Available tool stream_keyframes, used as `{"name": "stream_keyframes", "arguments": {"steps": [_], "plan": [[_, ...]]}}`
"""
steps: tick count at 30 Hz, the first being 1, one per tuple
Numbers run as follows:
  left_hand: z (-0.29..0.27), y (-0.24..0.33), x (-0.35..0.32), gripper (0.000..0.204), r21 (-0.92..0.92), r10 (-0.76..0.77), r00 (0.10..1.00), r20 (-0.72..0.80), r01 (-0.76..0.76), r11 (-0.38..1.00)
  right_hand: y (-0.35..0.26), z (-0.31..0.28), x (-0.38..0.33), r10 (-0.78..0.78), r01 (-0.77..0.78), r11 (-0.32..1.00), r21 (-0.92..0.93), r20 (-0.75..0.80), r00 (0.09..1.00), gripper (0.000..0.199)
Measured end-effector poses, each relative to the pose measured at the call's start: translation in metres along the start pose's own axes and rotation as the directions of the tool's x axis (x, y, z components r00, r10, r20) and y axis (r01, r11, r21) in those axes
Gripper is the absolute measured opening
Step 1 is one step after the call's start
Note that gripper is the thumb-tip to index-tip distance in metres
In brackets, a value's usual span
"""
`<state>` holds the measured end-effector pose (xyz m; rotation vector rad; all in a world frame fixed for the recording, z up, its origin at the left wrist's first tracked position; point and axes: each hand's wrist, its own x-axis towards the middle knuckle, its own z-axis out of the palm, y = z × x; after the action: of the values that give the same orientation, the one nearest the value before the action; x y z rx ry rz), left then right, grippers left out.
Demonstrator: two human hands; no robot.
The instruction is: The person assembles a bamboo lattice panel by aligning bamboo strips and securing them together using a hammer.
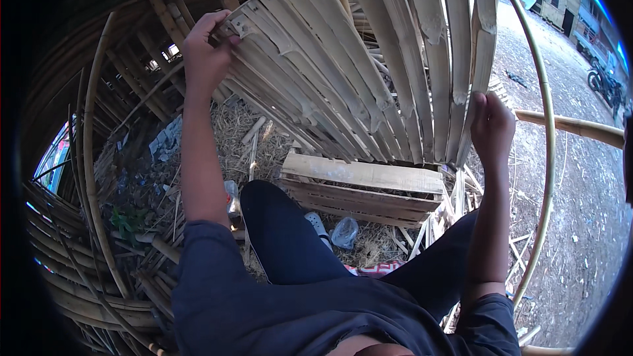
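Note:
A panel of split bamboo slats (330,59) is held up in front of me, its slats side by side with narrow gaps between them. My left hand (210,49) is closed round the panel's upper left corner, thumb and fingers on its edge. On the right, my right hand (493,125) grips the lower part of the outermost slat, fingers curled in. Below the panel lies a wooden crate (362,175) of pale boards, between my knees and the slats. What lies behind the panel is mostly hidden.
Bent bamboo poles (544,125) rise at the right, and another pole (95,158) stands at the left. Straw and offcuts cover the ground. A clear plastic bag (344,232) lies near my foot. A motorcycle (605,86) stands far right, by a building (560,0).

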<state>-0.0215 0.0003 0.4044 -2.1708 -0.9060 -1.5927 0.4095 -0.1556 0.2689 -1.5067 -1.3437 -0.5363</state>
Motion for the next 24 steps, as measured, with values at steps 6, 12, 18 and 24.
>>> {"name": "stream_keyframes", "arguments": {"steps": [6,12,18,24], "plan": [[0.034,-0.007,-0.052,0.032,-0.459,-0.119,0.993,-0.006,0.103,0.883,0.031,-0.038,0.156,-0.224,0.239,0.961,-0.137,0.115,0.968,0.038],[0.095,0.016,-0.166,0.032,-0.598,-0.584,0.805,0.101,0.518,0.611,0.038,0.035,0.244,-0.355,0.49,0.802,-0.341,0.388,0.851,0.039],[0.151,0.031,-0.251,0.028,-0.545,-0.785,0.49,0.378,0.804,0.239,0.1,0.132,0.252,-0.53,0.804,0.558,-0.205,0.658,0.535,0.031],[0.149,0.006,-0.305,0.029,-0.431,-0.831,0.302,0.467,0.898,0.084,0.07,0.231,0.182,-0.096,0.405,0.903,-0.144,0.85,0.517,0.047]]}}
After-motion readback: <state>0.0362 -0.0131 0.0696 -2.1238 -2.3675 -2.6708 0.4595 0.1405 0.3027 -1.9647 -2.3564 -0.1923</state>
